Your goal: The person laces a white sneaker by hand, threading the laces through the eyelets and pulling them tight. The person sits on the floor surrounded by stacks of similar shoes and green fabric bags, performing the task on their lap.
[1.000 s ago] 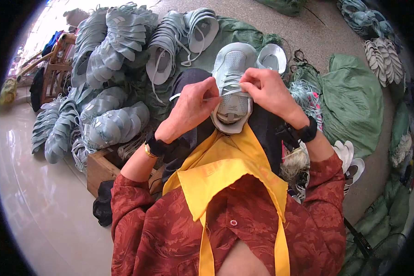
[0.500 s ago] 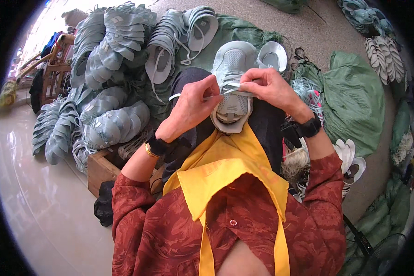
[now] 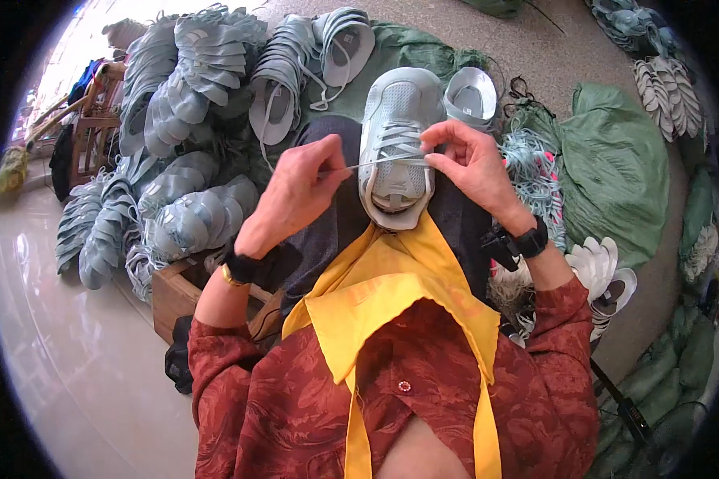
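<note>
A pale blue-grey shoe upper (image 3: 397, 136) rests toe-away on my lap over dark trousers. A thin light lace (image 3: 373, 164) runs across its eyelets, stretched taut to the left. My left hand (image 3: 299, 191) pinches the lace's free end, pulled out to the left of the shoe. My right hand (image 3: 471, 164) sits at the shoe's right edge, fingers pinching the lace at the eyelets. Both wrists wear dark bands.
Stacks of matching pale shoe uppers (image 3: 192, 72) fill the left and top. A bundle of light blue laces (image 3: 535, 172) lies right of my lap, beside green sacks (image 3: 623, 168). A wooden crate (image 3: 176, 287) stands at my left; white insoles (image 3: 607, 275) at my right.
My left hand has drawn away from the shoe to the left, pulling the lace taut through the eyelets. My right hand stays at the shoe's right edge.
</note>
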Demonstrator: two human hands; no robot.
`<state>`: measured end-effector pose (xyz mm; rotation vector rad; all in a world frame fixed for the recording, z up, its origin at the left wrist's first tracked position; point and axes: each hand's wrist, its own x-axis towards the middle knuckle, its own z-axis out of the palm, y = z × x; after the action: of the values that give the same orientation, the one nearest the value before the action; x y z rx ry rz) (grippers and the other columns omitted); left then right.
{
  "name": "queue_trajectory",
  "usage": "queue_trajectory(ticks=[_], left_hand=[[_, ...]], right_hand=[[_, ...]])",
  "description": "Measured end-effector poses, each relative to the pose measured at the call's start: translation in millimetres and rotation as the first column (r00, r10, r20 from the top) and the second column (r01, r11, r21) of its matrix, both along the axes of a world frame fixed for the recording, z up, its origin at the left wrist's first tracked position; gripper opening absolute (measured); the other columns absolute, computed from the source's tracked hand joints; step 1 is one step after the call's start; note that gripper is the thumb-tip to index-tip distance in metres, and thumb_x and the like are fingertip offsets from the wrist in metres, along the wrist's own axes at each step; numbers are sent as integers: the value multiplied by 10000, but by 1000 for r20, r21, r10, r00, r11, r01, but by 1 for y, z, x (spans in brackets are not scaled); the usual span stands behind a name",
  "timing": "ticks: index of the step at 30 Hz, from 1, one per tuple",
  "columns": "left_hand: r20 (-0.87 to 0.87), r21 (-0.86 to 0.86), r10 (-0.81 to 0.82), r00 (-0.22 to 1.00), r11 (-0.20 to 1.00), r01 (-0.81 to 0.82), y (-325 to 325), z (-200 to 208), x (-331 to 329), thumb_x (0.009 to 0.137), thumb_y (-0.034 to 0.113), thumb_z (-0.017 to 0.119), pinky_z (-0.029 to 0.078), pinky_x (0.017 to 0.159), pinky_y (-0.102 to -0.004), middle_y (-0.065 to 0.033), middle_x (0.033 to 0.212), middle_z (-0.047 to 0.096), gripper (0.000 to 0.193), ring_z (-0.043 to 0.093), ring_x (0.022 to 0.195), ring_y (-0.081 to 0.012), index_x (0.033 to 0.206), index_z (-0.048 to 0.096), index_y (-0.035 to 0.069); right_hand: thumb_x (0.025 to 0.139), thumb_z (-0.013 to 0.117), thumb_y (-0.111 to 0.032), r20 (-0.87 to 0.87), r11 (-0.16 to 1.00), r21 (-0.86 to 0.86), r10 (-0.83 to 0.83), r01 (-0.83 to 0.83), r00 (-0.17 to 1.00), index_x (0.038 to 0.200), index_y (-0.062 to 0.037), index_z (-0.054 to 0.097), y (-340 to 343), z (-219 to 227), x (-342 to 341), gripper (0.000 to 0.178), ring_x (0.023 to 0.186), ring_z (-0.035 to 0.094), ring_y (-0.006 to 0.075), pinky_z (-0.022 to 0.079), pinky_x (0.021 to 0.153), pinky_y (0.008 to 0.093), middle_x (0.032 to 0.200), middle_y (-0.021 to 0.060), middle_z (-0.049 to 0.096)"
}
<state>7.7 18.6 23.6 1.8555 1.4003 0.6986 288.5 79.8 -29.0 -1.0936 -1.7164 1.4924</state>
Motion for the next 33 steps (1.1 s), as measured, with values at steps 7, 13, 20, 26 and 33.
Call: queue_trajectory(ticks=[7, 13, 20, 26, 33], left_hand=[[-30, -14, 40, 999, 999, -41, -17, 0, -7, 860, -42, 696, 417, 554, -300, -77, 691, 540, 186, 505, 614, -151, 856, 514, -3], [-64, -42, 83, 994, 995, -86, -16, 0, -8, 857, -43, 696, 461, 565, -348, -126, 695, 563, 195, 572, 603, -267, 863, 505, -9], [9, -181, 51, 999, 982, -49, -10, -10, -5, 940, 6, 653, 484, 578, -291, -45, 759, 636, 154, 582, 641, -95, 957, 500, 20], [424, -374, 172, 889, 927, 0, 3, -12, -2, 980, 36, 638, 468, 674, -252, -1, 816, 592, 127, 572, 760, -83, 963, 513, 37], [375, -302, 104, 921, 953, 15, 35, 0, -20, 1005, 105, 656, 432, 754, -203, 46, 865, 555, 112, 511, 815, -39, 967, 563, 56]], right_hand=[[906, 712, -93, 332, 994, 104, -12, -24, 943, 971, 1, 702, -13, 18, 9, 115, 581, 597, 76, 474, 561, 259, 766, 49, 703], [941, 700, -141, 170, 999, -36, -4, 10, 985, 938, 2, 713, -17, 4, 23, 144, 614, 617, 68, 479, 570, 267, 727, 26, 697], [913, 747, -150, 236, 1000, 5, 26, -28, 971, 926, -8, 734, -19, 10, 24, 143, 620, 569, 45, 470, 582, 243, 708, 6, 680], [906, 752, -152, 224, 1000, 0, 15, -15, 975, 927, -7, 735, -21, 8, 23, 147, 622, 560, 42, 467, 582, 243, 708, 9, 680], [929, 740, -119, 270, 997, 36, 52, -64, 961, 947, -24, 729, -23, 10, 25, 97, 645, 504, -8, 413, 577, 192, 746, -76, 637]])
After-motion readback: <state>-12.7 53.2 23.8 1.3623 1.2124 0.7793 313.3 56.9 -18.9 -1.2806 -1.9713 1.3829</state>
